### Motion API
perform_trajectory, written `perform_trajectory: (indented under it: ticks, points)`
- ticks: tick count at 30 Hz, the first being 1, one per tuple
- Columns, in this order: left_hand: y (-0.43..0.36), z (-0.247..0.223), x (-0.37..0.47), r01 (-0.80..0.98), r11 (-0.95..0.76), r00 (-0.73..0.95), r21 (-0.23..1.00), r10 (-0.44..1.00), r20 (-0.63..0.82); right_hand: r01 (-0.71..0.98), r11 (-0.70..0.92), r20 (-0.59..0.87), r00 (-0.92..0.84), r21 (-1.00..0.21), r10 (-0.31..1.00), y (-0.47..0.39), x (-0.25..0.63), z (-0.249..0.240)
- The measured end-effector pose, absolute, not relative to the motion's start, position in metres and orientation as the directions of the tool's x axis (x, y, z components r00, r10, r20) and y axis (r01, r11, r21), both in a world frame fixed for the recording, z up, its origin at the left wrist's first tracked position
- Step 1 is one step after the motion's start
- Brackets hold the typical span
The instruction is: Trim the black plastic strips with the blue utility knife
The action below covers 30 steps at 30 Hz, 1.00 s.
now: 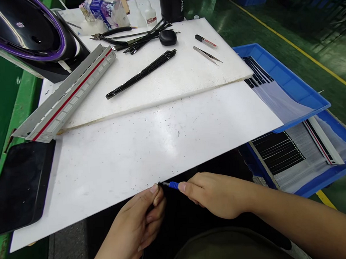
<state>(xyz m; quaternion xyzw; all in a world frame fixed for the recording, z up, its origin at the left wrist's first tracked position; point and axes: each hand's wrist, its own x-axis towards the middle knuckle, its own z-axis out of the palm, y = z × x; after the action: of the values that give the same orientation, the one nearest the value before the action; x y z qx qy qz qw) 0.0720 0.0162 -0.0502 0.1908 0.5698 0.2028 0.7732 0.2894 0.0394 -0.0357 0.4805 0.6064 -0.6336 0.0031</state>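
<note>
The right hand (214, 194) grasps a slim blue-handled tool with a thin metal tip (173, 185), thumb laid along the handle. The tool points toward the left hand (136, 219), its tip at that hand's thumb and index finger. The left hand is pinched closed at the fingertips, the other fingers curled; a small dark piece (160, 183) shows there, too small to identify. Tool and piece are located at the near edge of the white flat-topped counter (133, 146).

A thick white foam-like board (202, 78) lies on the counter. It carries a bundle of thin glossy black strips (142, 73), pointed metal tweezers (207, 54), a rounded black case (168, 37) and black-handled pliers (118, 30). A pale slotted channel with a red stripe (74, 92) lies diagonally across the board's left side. Two blue plastic trays (291, 74) are positioned right of the counter, one partly above the other.
</note>
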Motion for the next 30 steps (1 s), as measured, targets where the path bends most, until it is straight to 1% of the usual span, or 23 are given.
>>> perform_trajectory:
  ticks: [8,12,16,21,26,28,30]
  points:
    - [0.016,-0.052,0.072,-0.092,0.837,0.293,0.539,0.54,-0.789,0.577,-0.294,-0.628,-0.547,-0.762,0.553,0.04,0.291,-0.034]
    - [0.016,-0.054,0.071,-0.087,0.84,0.291,0.536,0.536,-0.793,0.584,-0.277,-0.624,-0.553,-0.763,0.552,0.041,0.29,-0.035]
    - [0.016,-0.054,0.072,-0.08,0.846,0.287,0.528,0.526,-0.8,0.614,-0.24,-0.628,-0.556,-0.752,0.545,0.042,0.289,-0.032]
    - [0.014,-0.053,0.071,-0.076,0.843,0.279,0.533,0.531,-0.8,0.657,-0.163,-0.601,-0.524,-0.736,0.603,0.043,0.287,-0.027]
    - [0.014,-0.052,0.071,-0.081,0.836,0.253,0.543,0.545,-0.8,0.675,-0.125,-0.608,-0.548,-0.727,0.574,0.043,0.286,-0.025]
    - [0.014,-0.051,0.071,-0.076,0.832,0.25,0.55,0.55,-0.797,0.684,-0.089,-0.587,-0.544,-0.724,0.6,0.041,0.285,-0.024]
    - [0.015,-0.05,0.071,-0.07,0.832,0.258,0.551,0.549,-0.795,0.721,-0.047,-0.574,-0.509,-0.692,0.641,0.038,0.283,-0.024]
